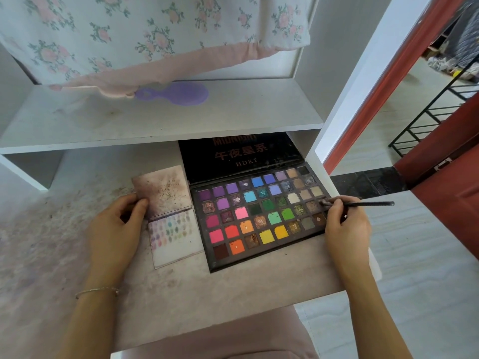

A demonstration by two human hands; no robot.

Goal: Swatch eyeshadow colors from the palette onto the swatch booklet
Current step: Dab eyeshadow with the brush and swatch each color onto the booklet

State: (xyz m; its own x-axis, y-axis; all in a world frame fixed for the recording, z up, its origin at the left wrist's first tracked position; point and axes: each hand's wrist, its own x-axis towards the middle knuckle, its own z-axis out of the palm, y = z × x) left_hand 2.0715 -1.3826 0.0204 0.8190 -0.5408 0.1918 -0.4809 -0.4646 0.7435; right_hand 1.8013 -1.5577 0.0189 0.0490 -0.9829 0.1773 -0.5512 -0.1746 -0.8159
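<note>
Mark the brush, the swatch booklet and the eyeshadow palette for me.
brush (368,203): head view, on the dark handle right of the fingers.
swatch booklet (178,242): head view, on the lower white page.
eyeshadow palette (259,212): head view, on the pan grid's middle.

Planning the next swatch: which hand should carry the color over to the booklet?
Right hand: it grips the brush, tip at the palette's right edge. Left hand holds the booklet.

A home bedroom corner: a white dressing surface (233,286) with a shelf (160,117), a purple hairbrush (176,94), floral fabric (145,32) draped above, and a red-framed doorway (404,63) opening onto tiled floor (425,268)
</note>
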